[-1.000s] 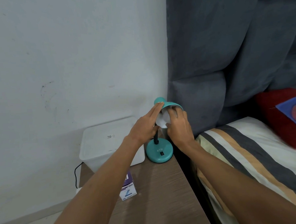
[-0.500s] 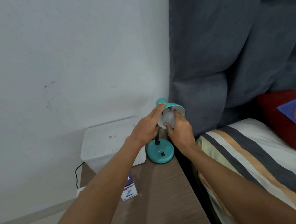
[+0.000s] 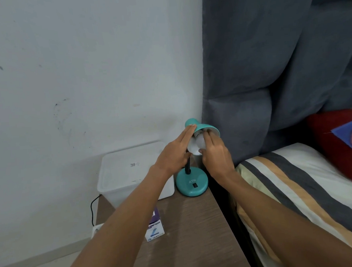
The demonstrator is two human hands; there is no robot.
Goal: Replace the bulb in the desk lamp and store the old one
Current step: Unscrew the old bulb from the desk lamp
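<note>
1. I see the teal desk lamp (image 3: pixel 192 182) standing at the far right corner of the wooden bedside table (image 3: pixel 188 234), its round base touching the tabletop and its shade (image 3: pixel 206 127) tilted toward me.
2. My right hand (image 3: pixel 216 153) is wrapped around the white bulb (image 3: pixel 196 145), fingers on its right side and thumb under its rounded end; the bulb's neck sits up inside the shade.
3. My left hand (image 3: pixel 173 154) lies flat with fingers straight, fingertips against the left edge of the shade and palm beside the bulb; it grips nothing that I can make out.
4. A white lidded plastic box (image 3: pixel 132 172) sits on the table just left of the lamp base.
5. A small purple-and-white carton (image 3: pixel 155 226) stands nearer to me, partly hidden behind my left forearm.
6. To the right is the bed with a striped sheet (image 3: pixel 286 188), a grey padded headboard (image 3: pixel 269 67) behind, and a red cushion (image 3: pixel 338 141) at the far right.
</note>
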